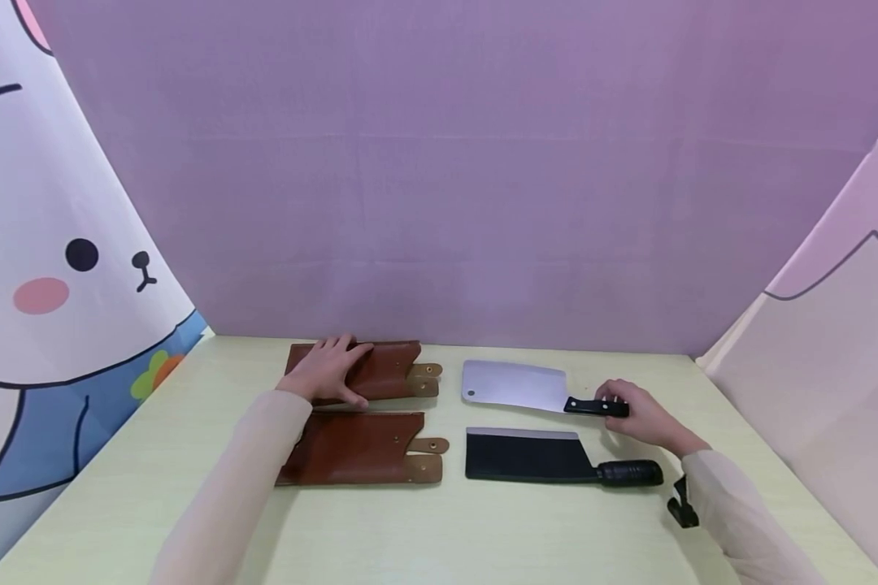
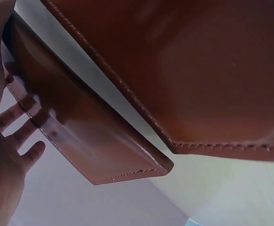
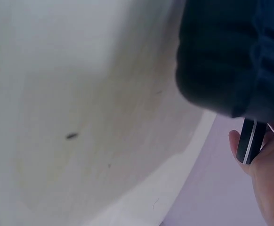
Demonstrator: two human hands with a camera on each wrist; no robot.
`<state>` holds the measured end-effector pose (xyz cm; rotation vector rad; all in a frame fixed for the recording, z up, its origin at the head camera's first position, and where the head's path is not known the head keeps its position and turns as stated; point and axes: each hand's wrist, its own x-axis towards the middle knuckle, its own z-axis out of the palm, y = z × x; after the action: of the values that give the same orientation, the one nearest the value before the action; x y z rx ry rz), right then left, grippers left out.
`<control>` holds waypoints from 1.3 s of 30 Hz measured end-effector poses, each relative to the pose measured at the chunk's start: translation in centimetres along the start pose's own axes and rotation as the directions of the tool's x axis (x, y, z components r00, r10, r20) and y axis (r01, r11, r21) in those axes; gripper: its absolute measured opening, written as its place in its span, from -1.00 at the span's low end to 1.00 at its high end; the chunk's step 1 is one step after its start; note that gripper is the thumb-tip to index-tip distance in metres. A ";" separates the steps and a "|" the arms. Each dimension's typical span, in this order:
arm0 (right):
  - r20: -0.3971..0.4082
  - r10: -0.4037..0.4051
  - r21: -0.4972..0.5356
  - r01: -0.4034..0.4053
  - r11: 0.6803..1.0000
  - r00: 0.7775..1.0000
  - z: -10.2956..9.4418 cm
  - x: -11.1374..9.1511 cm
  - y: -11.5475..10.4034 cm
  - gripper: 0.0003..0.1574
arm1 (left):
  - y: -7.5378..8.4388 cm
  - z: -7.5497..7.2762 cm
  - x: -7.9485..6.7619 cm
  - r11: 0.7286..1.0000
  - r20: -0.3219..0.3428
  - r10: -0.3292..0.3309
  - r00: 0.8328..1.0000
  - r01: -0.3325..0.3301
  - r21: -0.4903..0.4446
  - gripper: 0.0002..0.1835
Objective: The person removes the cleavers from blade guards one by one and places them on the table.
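Observation:
Two brown leather sheaths lie side by side on the pale table [image 1: 483,528]. My left hand [image 1: 334,367] rests flat on the far sheath [image 1: 388,370], fingers straight across its top; the near sheath [image 1: 358,448] lies untouched. In the left wrist view the fingers [image 2: 15,136] spread past the edge of the far sheath [image 2: 80,136], and the near sheath [image 2: 189,66] fills the top. My right hand [image 1: 618,404] grips the black handle of the silver cleaver [image 1: 515,384], which lies flat. The right wrist view shows that handle [image 3: 248,141] against my fingers [image 3: 271,183].
A black-bladed cleaver [image 1: 527,457] with a thick black handle [image 1: 629,473] lies just in front of the silver one, close under my right wrist. A purple backdrop stands behind the table, with cartoon-printed panels at the left and right sides.

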<state>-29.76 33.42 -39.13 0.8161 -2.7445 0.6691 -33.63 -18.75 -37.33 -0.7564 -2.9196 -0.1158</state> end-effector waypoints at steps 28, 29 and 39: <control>0.073 0.042 0.057 -0.047 0.997 0.996 -0.2 0.0 0.6 -0.62 | -0.5 1.3 0.8 1.000 0.012 0.006 1.000 -0.006 -0.003 0.10; 0.074 0.042 0.056 -0.046 0.997 0.996 -0.2 0.0 0.7 -0.62 | -0.5 1.4 0.9 1.000 0.012 0.008 1.000 -0.008 0.000 0.10; 0.109 0.066 0.058 -0.073 0.996 0.992 0.1 0.4 1.3 -0.62 | -0.5 1.7 1.1 1.000 0.039 -0.006 0.999 0.006 -0.020 0.10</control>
<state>-30.79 34.14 -39.53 0.7948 -2.8732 0.7481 -35.00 -18.44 -38.86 -0.7616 -2.9624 -0.1325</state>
